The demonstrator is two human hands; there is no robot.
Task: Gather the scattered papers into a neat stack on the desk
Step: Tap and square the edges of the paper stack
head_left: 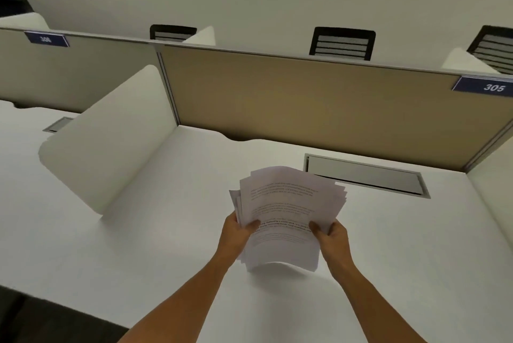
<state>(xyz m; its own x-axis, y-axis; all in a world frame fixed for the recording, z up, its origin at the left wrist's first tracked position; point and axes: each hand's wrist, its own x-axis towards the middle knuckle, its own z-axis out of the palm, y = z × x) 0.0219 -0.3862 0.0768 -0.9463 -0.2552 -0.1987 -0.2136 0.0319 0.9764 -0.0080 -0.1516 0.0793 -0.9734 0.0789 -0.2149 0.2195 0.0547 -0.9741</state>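
Papers held above white desk, uneven sheaf. Left hand and right hand pinch side edges, thumbs on top. Cable hatch just behind; white divider left; tan partition beyond.

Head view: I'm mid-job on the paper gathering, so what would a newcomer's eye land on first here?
First, the bundle of printed papers held above the white desk at centre frame, its sheets fanned and uneven. The left hand and right hand grip its two sides, thumbs on the top page. Behind stands the tan partition, with a blue 305 sign at its right end.
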